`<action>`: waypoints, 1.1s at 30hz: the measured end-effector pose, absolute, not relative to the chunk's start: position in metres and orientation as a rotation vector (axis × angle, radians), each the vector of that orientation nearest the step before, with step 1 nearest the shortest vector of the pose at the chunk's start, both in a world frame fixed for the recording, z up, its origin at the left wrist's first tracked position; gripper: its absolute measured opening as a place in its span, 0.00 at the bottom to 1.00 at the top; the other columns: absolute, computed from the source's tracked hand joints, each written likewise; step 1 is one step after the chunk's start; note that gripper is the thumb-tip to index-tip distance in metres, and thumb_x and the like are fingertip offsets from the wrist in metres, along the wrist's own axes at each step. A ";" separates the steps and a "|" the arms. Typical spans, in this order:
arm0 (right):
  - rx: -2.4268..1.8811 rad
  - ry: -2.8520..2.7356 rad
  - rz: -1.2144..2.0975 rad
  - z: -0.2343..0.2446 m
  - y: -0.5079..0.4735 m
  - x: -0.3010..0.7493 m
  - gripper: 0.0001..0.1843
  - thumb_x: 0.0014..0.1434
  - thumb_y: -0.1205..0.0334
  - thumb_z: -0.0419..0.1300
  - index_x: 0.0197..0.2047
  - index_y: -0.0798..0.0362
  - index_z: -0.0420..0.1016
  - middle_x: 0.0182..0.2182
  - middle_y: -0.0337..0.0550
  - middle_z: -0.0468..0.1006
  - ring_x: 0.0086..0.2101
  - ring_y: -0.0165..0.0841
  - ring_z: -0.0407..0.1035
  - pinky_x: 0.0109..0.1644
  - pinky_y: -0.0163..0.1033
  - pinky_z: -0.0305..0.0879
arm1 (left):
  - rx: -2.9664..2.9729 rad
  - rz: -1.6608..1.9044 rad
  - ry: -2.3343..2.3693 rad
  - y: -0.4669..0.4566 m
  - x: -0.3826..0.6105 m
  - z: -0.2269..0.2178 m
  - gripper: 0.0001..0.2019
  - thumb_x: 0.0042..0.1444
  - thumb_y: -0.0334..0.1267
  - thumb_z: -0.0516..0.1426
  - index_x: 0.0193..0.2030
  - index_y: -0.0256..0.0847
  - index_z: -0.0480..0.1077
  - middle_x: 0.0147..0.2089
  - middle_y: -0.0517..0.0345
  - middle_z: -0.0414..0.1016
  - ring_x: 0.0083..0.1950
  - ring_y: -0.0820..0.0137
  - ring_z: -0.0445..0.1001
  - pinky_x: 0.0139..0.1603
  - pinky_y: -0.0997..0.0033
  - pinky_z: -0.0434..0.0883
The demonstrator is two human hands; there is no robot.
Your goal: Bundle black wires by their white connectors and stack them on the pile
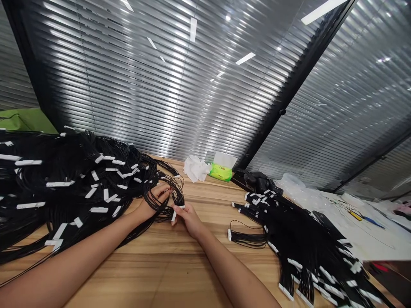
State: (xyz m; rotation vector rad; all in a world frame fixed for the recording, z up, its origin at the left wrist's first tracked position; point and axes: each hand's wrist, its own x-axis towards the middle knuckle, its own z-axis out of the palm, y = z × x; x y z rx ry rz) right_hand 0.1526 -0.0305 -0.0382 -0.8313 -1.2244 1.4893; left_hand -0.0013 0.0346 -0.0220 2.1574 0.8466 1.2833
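Light wood-grain tabletop (180,265), shiny slatted blinds (144,85) behind. Left hand (156,197) curled shut round thin black wire bundle (178,191). Right hand (190,219) pinching small white plastic connector (174,216), thumb and forefinger. Bundle sits just up-left of right fingers, touching both hands, strands running left toward big black cable heap (64,184). Left hand closer to heap.

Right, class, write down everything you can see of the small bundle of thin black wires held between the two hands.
The small bundle of thin black wires is a loose, looped hank of glossy, plastic-coated strands ending in a small white rectangular connector. It lies low over the pale wooden table, at the edge of the big heap of black wires. The left hand grips its loops; the right hand pinches the connector end.
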 end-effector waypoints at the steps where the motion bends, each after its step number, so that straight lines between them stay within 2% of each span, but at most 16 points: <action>1: -0.823 -1.211 1.505 -0.039 -0.030 0.153 0.20 0.47 0.44 0.64 0.24 0.55 0.73 0.15 0.36 0.71 0.18 0.26 0.62 0.26 0.33 0.56 | 2.181 1.268 0.845 0.033 -0.002 -0.021 0.12 0.61 0.41 0.49 0.34 0.39 0.69 0.34 0.56 0.72 0.37 0.69 0.70 0.42 0.68 0.68; 5: -0.795 -1.112 1.503 -0.039 -0.028 0.153 0.20 0.45 0.44 0.65 0.24 0.55 0.72 0.16 0.35 0.69 0.18 0.26 0.59 0.25 0.33 0.55 | 2.223 1.221 0.890 0.031 -0.004 -0.017 0.11 0.60 0.42 0.51 0.38 0.41 0.71 0.39 0.56 0.74 0.42 0.68 0.71 0.47 0.66 0.68; 11: -0.742 -1.033 1.497 -0.033 -0.027 0.155 0.19 0.44 0.45 0.66 0.24 0.53 0.69 0.18 0.33 0.65 0.18 0.24 0.53 0.26 0.33 0.54 | 2.178 1.251 0.908 0.031 -0.003 -0.016 0.11 0.59 0.43 0.52 0.35 0.40 0.72 0.39 0.55 0.75 0.43 0.67 0.72 0.49 0.64 0.68; 16: -0.726 -1.085 1.605 -0.031 -0.032 0.157 0.21 0.46 0.46 0.65 0.17 0.52 0.64 0.12 0.31 0.58 0.18 0.26 0.53 0.28 0.35 0.55 | 1.927 1.012 0.774 0.029 0.001 -0.014 0.13 0.58 0.46 0.53 0.34 0.39 0.73 0.34 0.56 0.76 0.36 0.68 0.73 0.41 0.67 0.70; 20: -0.728 -1.107 1.670 -0.029 -0.036 0.159 0.21 0.46 0.45 0.65 0.18 0.51 0.65 0.10 0.28 0.53 0.17 0.25 0.50 0.30 0.36 0.57 | 1.787 0.866 0.701 0.036 -0.004 -0.016 0.13 0.54 0.48 0.57 0.34 0.39 0.75 0.36 0.55 0.77 0.37 0.67 0.73 0.40 0.68 0.70; 22: -0.731 -1.110 1.687 -0.028 -0.037 0.161 0.21 0.46 0.44 0.65 0.18 0.50 0.64 0.09 0.27 0.51 0.17 0.26 0.50 0.31 0.36 0.58 | 1.724 0.781 0.699 0.040 -0.008 -0.017 0.14 0.51 0.48 0.59 0.35 0.39 0.76 0.33 0.55 0.77 0.32 0.69 0.72 0.33 0.72 0.69; 24: -0.730 -1.124 1.707 -0.028 -0.037 0.162 0.23 0.47 0.43 0.64 0.17 0.50 0.62 0.09 0.27 0.49 0.18 0.27 0.51 0.32 0.37 0.58 | 1.652 0.679 0.731 0.043 -0.012 -0.020 0.16 0.48 0.49 0.61 0.35 0.37 0.77 0.25 0.57 0.75 0.23 0.74 0.66 0.22 0.76 0.63; 26: -0.722 -1.143 1.725 -0.027 -0.037 0.162 0.24 0.47 0.43 0.64 0.16 0.49 0.61 0.08 0.27 0.49 0.18 0.27 0.50 0.32 0.37 0.58 | 1.600 0.669 0.760 0.043 -0.013 -0.022 0.17 0.46 0.50 0.62 0.34 0.36 0.77 0.20 0.59 0.71 0.18 0.78 0.59 0.17 0.78 0.55; 28: -0.716 -1.157 1.734 -0.027 -0.037 0.162 0.25 0.47 0.43 0.64 0.15 0.49 0.60 0.09 0.28 0.49 0.18 0.27 0.51 0.32 0.37 0.58 | 1.584 0.745 0.756 0.043 -0.012 -0.024 0.17 0.45 0.49 0.63 0.33 0.36 0.77 0.20 0.59 0.72 0.17 0.78 0.59 0.17 0.78 0.55; 33: -0.747 -1.129 1.711 -0.027 -0.034 0.160 0.24 0.46 0.43 0.64 0.16 0.50 0.60 0.10 0.29 0.52 0.19 0.28 0.54 0.33 0.37 0.59 | 1.590 0.898 0.743 0.049 -0.011 -0.027 0.16 0.44 0.49 0.64 0.29 0.36 0.75 0.29 0.54 0.77 0.27 0.72 0.70 0.28 0.73 0.67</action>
